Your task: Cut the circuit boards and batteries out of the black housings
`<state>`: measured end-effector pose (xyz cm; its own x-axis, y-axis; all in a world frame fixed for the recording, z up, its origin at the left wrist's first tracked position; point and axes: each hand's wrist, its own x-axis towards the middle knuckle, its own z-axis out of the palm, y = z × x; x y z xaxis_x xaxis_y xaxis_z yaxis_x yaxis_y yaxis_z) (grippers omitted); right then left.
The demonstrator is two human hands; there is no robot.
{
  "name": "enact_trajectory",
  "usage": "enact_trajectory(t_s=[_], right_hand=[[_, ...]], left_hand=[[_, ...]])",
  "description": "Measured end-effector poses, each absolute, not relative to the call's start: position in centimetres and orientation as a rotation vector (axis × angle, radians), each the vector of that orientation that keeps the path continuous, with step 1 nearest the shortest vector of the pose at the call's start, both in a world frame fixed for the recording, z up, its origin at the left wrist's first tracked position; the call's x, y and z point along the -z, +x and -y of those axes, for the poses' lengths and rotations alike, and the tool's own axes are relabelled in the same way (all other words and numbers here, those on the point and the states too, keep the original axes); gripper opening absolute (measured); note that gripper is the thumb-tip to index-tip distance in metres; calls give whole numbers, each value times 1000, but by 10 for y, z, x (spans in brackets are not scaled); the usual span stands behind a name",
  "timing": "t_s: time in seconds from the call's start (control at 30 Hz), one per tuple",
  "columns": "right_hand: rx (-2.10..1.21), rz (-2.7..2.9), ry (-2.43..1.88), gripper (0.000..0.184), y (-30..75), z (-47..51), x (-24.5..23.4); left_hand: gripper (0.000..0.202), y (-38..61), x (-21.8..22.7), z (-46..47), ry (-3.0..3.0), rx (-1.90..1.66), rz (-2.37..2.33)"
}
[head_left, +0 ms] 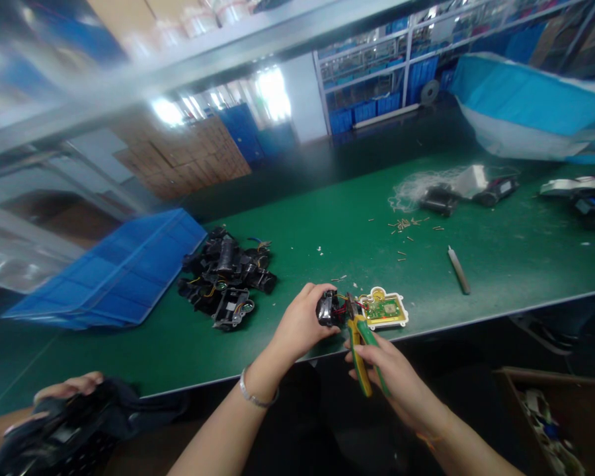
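My left hand [305, 319] grips a small black plastic housing [327, 309] near the front edge of the green bench. Thin red and dark wires run from it toward a white casing [403, 311] with a green circuit board [387, 309] inside. In my right hand [389, 367] are pliers or cutters with yellow and green handles [361, 357]. Their metal jaws [350, 307] are at the wires between the housing and the casing. Whether the jaws are fully closed is too small to tell. The casing lies flat on the bench, just right of the jaws.
A pile of black housings [225, 264] lies beside a blue bin [129, 264] at left. Loose screws [402, 225], a pen-like tool [459, 270], and black parts [439, 198] lie at right. A blue-white bag [530, 106] stands behind. Another person's hand [69, 387] holds dark material lower left.
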<state>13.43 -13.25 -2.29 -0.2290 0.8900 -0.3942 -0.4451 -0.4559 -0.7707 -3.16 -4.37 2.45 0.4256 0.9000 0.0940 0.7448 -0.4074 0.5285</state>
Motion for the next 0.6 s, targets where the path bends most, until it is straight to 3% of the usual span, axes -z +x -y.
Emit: enact_trajectory(t_s=[0.33, 0.6], right_hand=[[-1755, 646, -996, 26, 127, 130, 37], [-1661, 761, -1075, 39, 123, 130, 49]], left_hand=[[69, -32, -25, 44, 2294, -527, -1386], [68, -31, -27, 45, 2289, -527, -1358]])
